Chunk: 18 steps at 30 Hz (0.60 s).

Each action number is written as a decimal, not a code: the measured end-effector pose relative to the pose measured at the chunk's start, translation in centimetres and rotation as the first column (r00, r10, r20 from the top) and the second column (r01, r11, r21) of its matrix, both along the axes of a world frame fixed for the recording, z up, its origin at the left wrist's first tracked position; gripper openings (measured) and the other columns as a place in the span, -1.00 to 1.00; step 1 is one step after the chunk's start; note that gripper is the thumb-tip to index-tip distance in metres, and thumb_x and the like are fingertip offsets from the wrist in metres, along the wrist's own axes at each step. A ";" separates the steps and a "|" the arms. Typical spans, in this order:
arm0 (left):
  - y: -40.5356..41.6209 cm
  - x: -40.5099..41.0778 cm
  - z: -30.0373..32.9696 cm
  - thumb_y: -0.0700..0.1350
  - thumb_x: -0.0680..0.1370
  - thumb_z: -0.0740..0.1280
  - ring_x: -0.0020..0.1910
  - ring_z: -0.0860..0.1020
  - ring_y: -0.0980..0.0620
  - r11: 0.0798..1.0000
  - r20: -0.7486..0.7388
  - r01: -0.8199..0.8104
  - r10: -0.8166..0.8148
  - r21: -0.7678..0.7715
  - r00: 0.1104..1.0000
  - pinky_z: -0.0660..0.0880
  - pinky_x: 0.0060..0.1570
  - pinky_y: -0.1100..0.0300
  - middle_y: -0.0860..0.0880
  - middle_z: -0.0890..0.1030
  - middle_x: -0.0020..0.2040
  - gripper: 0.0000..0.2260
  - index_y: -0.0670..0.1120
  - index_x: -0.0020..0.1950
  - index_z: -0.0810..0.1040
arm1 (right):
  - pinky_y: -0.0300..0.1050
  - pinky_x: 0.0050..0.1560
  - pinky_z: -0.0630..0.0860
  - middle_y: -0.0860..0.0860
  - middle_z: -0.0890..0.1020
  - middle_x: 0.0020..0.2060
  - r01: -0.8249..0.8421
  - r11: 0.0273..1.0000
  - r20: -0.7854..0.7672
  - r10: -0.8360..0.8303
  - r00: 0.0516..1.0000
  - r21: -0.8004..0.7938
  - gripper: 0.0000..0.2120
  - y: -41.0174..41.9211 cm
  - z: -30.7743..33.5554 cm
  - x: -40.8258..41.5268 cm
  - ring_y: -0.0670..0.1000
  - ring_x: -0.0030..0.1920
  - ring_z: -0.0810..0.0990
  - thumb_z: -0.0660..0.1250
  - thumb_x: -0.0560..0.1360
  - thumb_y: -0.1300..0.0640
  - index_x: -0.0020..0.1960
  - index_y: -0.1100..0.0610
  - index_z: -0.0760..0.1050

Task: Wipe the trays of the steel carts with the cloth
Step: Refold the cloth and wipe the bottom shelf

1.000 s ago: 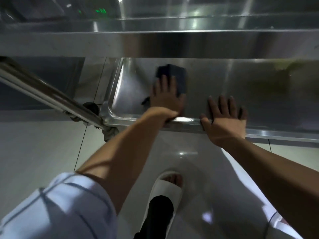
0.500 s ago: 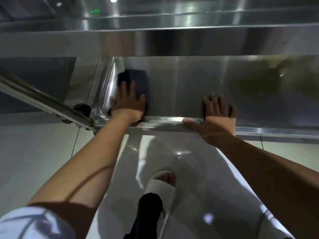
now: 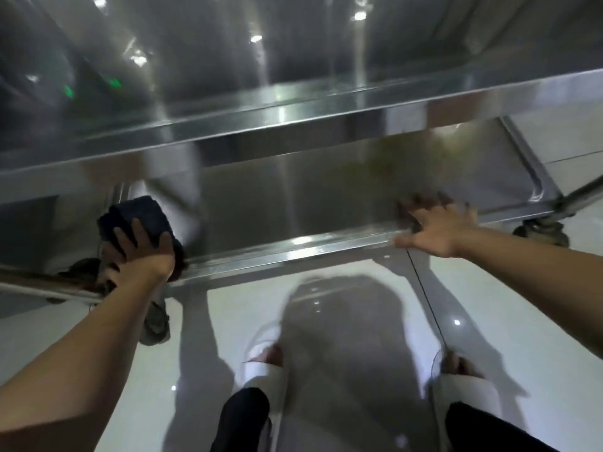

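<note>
A dark blue cloth [image 3: 137, 213] lies at the near left corner of the steel cart's lower tray [image 3: 293, 197]. My left hand [image 3: 140, 252] presses down on the cloth, fingers spread over it. My right hand [image 3: 434, 230] rests flat and open on the tray's near rim, toward the right end, blurred by motion. The upper tray [image 3: 293, 76] overhangs the lower one and hides its far part.
A cart caster [image 3: 155, 321] sits under the left corner and another caster [image 3: 541, 230] at the right. A steel handle bar [image 3: 49, 285] runs off to the left. My two feet in white slippers [image 3: 264, 363] stand on the glossy white floor.
My left hand has slid the cloth left to the tray's near left corner. My right hand has shifted right along the rim. The view has tilted, showing the tray's right end.
</note>
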<state>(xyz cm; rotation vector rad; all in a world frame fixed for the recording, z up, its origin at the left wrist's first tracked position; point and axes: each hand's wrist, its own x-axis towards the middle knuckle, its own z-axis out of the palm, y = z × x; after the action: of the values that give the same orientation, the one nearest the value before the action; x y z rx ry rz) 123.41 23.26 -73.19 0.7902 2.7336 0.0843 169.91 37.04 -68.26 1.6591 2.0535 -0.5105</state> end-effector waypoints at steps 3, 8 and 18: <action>3.2 2.5 -0.1 0.21 0.65 0.10 0.59 -0.15 -0.24 0.994 0.067 -0.072 0.067 0.082 0.996 -0.16 0.50 -0.26 -0.09 -0.13 0.64 -0.37 0.05 0.64 -0.07 | 0.43 0.49 -0.13 -0.02 -0.29 0.61 -0.026 0.999 0.055 0.025 0.998 0.027 0.11 -1.6 -2.4 3.6 0.15 0.60 -0.28 0.23 0.34 -0.55 0.57 -0.20 -0.40; 9.6 11.4 0.0 0.17 0.61 0.19 0.52 0.17 -0.39 0.982 -0.033 0.141 -0.138 0.129 0.990 0.15 0.42 -0.38 -0.27 0.21 0.56 -0.42 -0.03 0.58 0.25 | 0.45 0.47 -0.21 -0.01 -0.37 0.58 -0.018 0.991 -0.026 0.022 0.999 0.130 0.26 -1.9 -4.2 3.4 0.16 0.57 -0.36 0.43 0.27 -0.45 0.55 -0.18 -0.43; 15.9 34.3 1.0 0.25 0.64 0.01 0.58 -0.30 -0.13 0.556 0.107 0.831 -0.826 -0.007 0.554 -0.14 0.54 -0.14 0.02 -0.32 0.61 -0.37 0.15 0.61 -0.24 | 0.56 0.41 -0.23 0.10 -0.12 0.63 -0.035 0.955 -0.076 0.060 0.995 0.294 0.20 -2.6 -6.2 4.1 0.25 0.60 -0.18 0.48 0.22 -0.37 0.62 -0.07 -0.13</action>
<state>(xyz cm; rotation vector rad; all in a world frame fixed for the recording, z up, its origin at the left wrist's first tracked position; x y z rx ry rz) 157.72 39.15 -72.22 1.9152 1.9677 -0.1612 174.03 34.46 -74.49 1.7722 2.3163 -0.2722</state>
